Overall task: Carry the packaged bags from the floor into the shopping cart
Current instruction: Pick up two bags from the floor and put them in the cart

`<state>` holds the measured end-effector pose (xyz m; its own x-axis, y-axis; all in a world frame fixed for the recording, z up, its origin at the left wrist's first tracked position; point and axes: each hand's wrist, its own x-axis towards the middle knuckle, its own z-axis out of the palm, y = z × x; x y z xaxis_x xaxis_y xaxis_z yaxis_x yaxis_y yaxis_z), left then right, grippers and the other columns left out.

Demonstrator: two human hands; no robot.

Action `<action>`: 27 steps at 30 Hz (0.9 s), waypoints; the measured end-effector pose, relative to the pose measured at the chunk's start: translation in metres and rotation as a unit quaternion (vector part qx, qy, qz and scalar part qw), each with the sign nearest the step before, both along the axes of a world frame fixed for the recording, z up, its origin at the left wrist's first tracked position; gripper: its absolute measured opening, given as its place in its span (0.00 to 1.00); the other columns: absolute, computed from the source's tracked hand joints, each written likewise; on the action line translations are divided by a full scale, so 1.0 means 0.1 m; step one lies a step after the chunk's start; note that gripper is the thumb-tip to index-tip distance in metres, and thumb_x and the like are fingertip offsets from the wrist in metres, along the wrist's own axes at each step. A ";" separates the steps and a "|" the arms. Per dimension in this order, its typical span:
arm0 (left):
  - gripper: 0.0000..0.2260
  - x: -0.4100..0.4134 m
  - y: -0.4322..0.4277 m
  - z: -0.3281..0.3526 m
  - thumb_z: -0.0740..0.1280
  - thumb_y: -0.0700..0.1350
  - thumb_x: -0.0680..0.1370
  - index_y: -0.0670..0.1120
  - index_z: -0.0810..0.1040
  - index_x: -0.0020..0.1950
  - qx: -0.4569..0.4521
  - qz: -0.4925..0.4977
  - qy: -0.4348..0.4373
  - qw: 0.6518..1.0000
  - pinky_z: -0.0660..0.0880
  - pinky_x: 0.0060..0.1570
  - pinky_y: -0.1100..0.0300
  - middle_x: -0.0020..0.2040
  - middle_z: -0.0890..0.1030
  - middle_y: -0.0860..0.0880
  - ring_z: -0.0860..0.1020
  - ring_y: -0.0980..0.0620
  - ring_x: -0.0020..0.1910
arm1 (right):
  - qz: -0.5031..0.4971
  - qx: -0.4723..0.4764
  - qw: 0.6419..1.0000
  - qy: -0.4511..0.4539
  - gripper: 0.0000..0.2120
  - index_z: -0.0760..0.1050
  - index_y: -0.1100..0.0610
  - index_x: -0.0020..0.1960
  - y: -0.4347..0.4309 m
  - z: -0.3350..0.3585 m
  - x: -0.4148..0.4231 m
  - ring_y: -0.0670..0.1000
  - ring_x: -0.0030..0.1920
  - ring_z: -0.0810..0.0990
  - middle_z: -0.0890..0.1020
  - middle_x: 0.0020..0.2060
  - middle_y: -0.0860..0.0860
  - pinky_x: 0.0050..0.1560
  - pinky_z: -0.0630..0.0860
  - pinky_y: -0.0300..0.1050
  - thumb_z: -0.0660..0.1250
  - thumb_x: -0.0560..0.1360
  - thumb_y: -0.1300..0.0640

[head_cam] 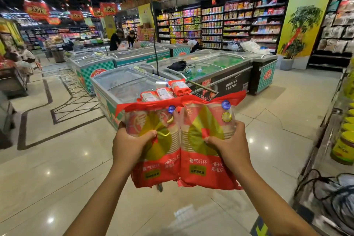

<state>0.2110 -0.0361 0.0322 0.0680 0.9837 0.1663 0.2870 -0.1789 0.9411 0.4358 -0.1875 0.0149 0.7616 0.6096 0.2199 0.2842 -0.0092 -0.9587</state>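
I hold two red and gold packaged bags of paper cups side by side at chest height. My left hand point(130, 143) grips the left bag point(159, 159), thumb across its front. My right hand point(228, 145) grips the right bag point(206, 159) the same way. Just beyond them stands the wire shopping cart point(203, 93), mostly hidden behind the bags. Several more red bags point(165, 92) lie piled in it, their white labels facing up.
Chest freezers point(122, 84) run in rows behind the cart, one with a black bag point(177, 65) on its lid. A shelf edge with green tubs point(344, 145) and cables point(333, 195) lines the right. Glossy tiled floor point(67, 168) spreads left. People stand far back.
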 end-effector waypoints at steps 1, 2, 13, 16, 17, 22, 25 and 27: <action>0.44 0.06 0.09 -0.02 0.78 0.70 0.52 0.52 0.78 0.64 0.000 0.000 0.001 1.000 0.82 0.56 0.42 0.56 0.84 0.51 0.83 0.47 0.54 | 0.001 -0.001 1.000 0.001 0.41 0.65 0.44 0.62 0.09 -0.01 0.06 0.51 0.55 0.80 0.76 0.58 0.47 0.54 0.82 0.58 0.79 0.53 0.41; 0.44 0.12 0.17 -0.04 0.78 0.70 0.52 0.52 0.77 0.65 -0.001 -0.002 0.000 1.000 0.82 0.56 0.42 0.56 0.84 0.52 0.83 0.47 0.54 | 0.002 -0.002 1.000 0.002 0.41 0.65 0.44 0.62 0.18 -0.03 0.11 0.51 0.55 0.80 0.76 0.58 0.47 0.54 0.81 0.58 0.79 0.53 0.41; 0.41 0.78 1.61 -0.26 0.78 0.69 0.53 0.54 0.76 0.62 -0.010 -0.011 -0.014 1.000 0.83 0.52 0.42 0.55 0.84 0.53 0.84 0.48 0.52 | 0.014 -0.021 1.000 0.008 0.40 0.64 0.43 0.61 1.61 -0.13 0.75 0.51 0.54 0.81 0.77 0.58 0.48 0.52 0.83 0.57 0.77 0.53 0.39; 0.43 1.00 2.14 -0.23 0.77 0.68 0.52 0.52 0.77 0.63 -0.005 -0.016 -0.033 0.999 0.82 0.53 0.42 0.54 0.84 0.52 0.83 0.48 0.51 | 0.002 -0.025 1.000 0.007 0.41 0.64 0.42 0.61 2.13 -0.13 0.94 0.51 0.54 0.82 0.78 0.59 0.48 0.52 0.83 0.57 0.78 0.53 0.39; 0.43 1.08 2.31 -0.21 0.76 0.68 0.51 0.51 0.77 0.63 -0.004 -0.016 -0.035 0.999 0.82 0.54 0.43 0.54 0.84 0.51 0.83 0.48 0.51 | -0.007 -0.025 1.000 0.005 0.41 0.64 0.41 0.60 2.31 -0.12 1.01 0.51 0.54 0.82 0.78 0.58 0.48 0.53 0.82 0.58 0.78 0.52 0.39; 0.40 1.38 3.11 -0.15 0.76 0.67 0.50 0.51 0.78 0.58 -0.002 -0.019 -0.045 0.999 0.82 0.53 0.46 0.50 0.84 0.53 0.83 0.49 0.48 | -0.012 -0.024 1.000 -0.003 0.38 0.65 0.39 0.57 3.10 -0.07 1.34 0.52 0.54 0.82 0.79 0.58 0.48 0.55 0.81 0.60 0.80 0.52 0.40; 0.39 1.52 3.52 -0.17 0.79 0.66 0.51 0.52 0.78 0.58 -0.008 -0.021 -0.045 0.999 0.82 0.53 0.44 0.50 0.85 0.53 0.84 0.48 0.48 | -0.015 -0.026 1.000 0.001 0.39 0.65 0.39 0.57 3.46 -0.04 1.48 0.52 0.54 0.82 0.79 0.57 0.47 0.54 0.82 0.60 0.79 0.51 0.39; 0.39 1.61 3.77 -0.19 0.80 0.67 0.51 0.53 0.78 0.58 -0.008 -0.021 -0.039 0.999 0.81 0.54 0.42 0.51 0.85 0.52 0.84 0.47 0.49 | -0.012 -0.024 1.000 0.011 0.38 0.65 0.39 0.57 3.69 -0.04 1.56 0.51 0.53 0.83 0.79 0.57 0.46 0.53 0.82 0.60 0.79 0.51 0.39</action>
<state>0.3721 0.3414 0.0129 0.0962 0.9828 0.1577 0.2046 -0.1745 0.9632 0.5921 0.1811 0.0112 0.7802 0.6008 0.1742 0.2629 -0.0622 -0.9628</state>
